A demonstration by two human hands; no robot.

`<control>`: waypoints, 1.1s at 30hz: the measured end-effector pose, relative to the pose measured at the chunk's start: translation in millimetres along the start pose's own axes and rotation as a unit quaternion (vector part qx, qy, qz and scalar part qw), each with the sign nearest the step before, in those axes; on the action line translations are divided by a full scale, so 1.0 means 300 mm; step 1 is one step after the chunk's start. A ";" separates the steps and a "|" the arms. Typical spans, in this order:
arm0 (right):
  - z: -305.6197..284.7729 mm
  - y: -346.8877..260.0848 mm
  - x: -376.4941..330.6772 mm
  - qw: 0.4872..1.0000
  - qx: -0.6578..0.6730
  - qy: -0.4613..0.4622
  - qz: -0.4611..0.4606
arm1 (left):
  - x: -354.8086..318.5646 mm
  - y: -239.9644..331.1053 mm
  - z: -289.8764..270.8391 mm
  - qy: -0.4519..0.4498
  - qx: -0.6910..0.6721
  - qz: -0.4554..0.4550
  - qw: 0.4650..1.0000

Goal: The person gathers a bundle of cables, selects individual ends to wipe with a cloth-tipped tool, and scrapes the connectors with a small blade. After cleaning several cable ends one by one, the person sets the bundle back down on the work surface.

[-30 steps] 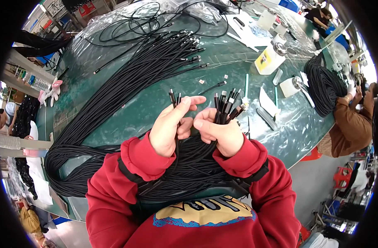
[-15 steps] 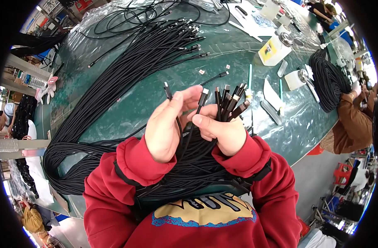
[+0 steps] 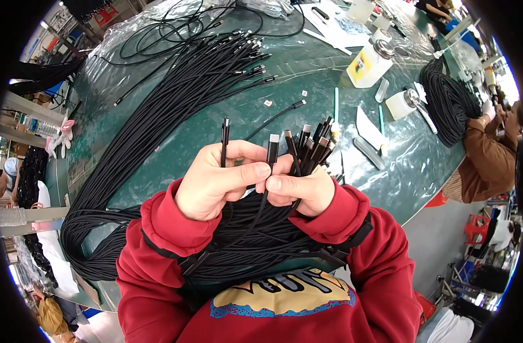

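Observation:
My left hand (image 3: pixel 213 180) is closed, with one black cable end (image 3: pixel 225 137) standing upright between its fingers. Its thumb and forefinger reach a second cable plug (image 3: pixel 273 150), black with a bright metal tip, at chest height. Around a bunch of black cable plugs (image 3: pixel 308 151), my right hand (image 3: pixel 307 191) is closed too, its thumb against the same single cable. The two thumbs nearly meet there. The cables run down from both hands into a thick heap of black cables (image 3: pixel 256 240) in front of my body; parts of them are hidden by my hands.
A long bundle of black cables (image 3: pixel 158 114) curves across the green table (image 3: pixel 324 80). To the right are bottles with metal caps (image 3: pixel 370 64), clear plastic pieces (image 3: pixel 367 151) and a coiled cable bundle (image 3: pixel 447 103). A co-worker in brown (image 3: pixel 490 151) sits at the right edge.
My left hand has come down around the single plug's cable, thumb and forefinger meeting it beside my right thumb. The cable end in my left fingers now stands more upright. The view has shifted slightly.

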State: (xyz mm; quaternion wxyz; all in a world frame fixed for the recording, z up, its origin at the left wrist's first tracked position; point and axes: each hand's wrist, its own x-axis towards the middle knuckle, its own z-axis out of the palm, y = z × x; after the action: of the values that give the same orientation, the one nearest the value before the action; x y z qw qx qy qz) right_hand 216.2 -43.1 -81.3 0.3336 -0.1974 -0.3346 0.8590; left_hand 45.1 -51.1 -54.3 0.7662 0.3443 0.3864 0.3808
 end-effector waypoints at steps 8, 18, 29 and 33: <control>0.002 0.001 -0.004 1.000 0.008 0.001 0.018 | -0.013 -0.007 -0.001 0.005 0.021 0.015 1.000; 0.012 -0.011 -0.009 0.996 -0.054 -0.005 0.069 | -0.027 0.005 0.017 0.035 0.007 0.051 0.998; -0.008 0.000 0.003 0.998 0.002 -0.019 0.057 | -0.013 0.009 0.038 0.092 0.042 0.049 0.994; -0.006 -0.004 0.004 0.998 -0.020 -0.020 0.061 | -0.015 0.022 0.026 0.079 0.026 0.058 0.995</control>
State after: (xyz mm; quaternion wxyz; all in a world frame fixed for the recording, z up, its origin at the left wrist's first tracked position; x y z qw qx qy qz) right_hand 216.9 -40.9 -81.9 0.2698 -0.2072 -0.3459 0.8744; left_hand 47.8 -53.6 -43.7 0.7010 0.3547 0.4345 0.4405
